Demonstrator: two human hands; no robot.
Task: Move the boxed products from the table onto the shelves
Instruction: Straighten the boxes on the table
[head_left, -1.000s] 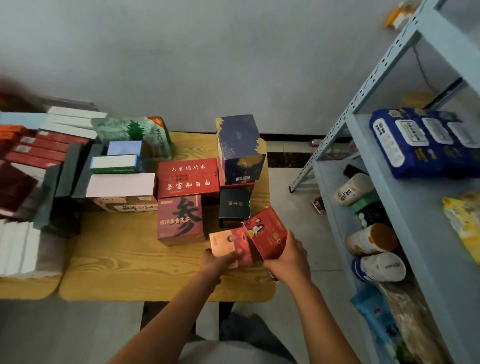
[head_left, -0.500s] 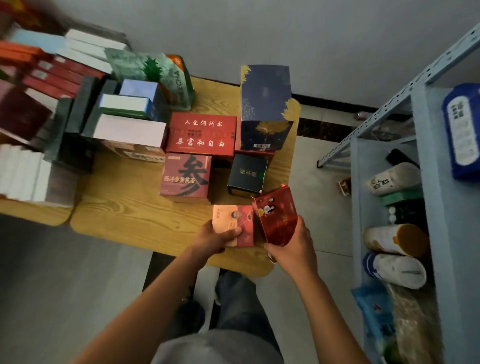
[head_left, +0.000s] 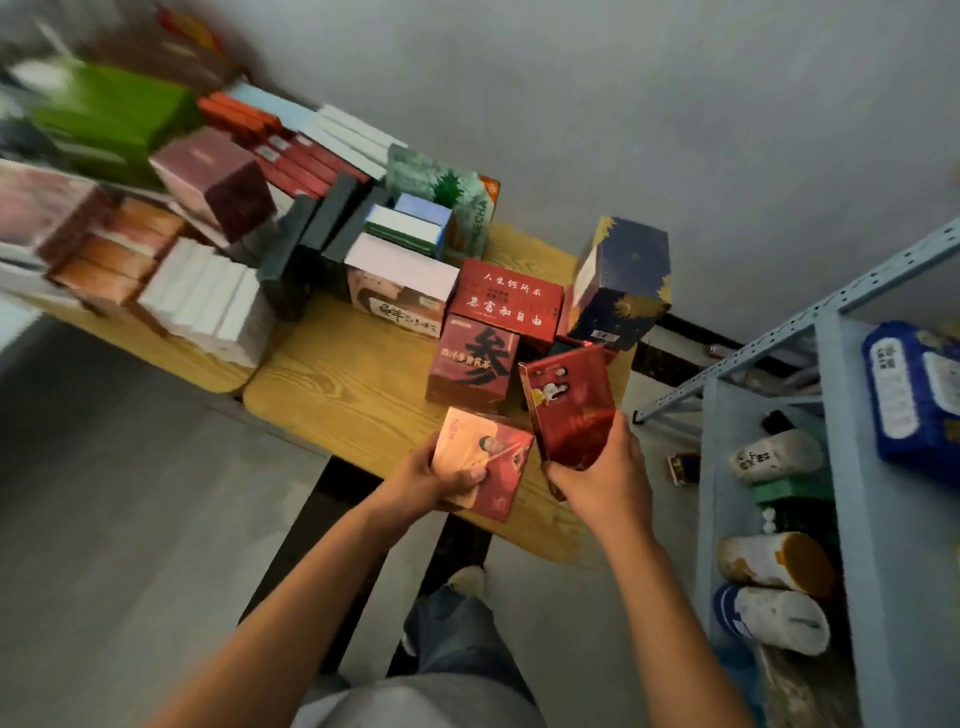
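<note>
My left hand (head_left: 439, 480) grips a flat pink and red box (head_left: 485, 457) just above the near edge of the wooden table (head_left: 343, 384). My right hand (head_left: 605, 478) holds a dark red box (head_left: 569, 405) tilted upright beside it, lifted off the table. Behind them on the table stand a red box with a large black character (head_left: 472, 364), a wider red box with gold script (head_left: 506, 304) and a tall navy and gold box (head_left: 623, 283). The grey metal shelves (head_left: 852, 519) stand at the right.
Many stacked boxes (head_left: 208, 223) fill the left and back of the table, among them white, dark grey, red and green ones. The shelves hold blue packets (head_left: 914, 384) above and lying bottles (head_left: 776, 564) below. My feet and a table leg show below the table.
Both boxes have come up off the table and nearer to me. The view has tilted and swung left, so more of the stacked boxes at the left shows.
</note>
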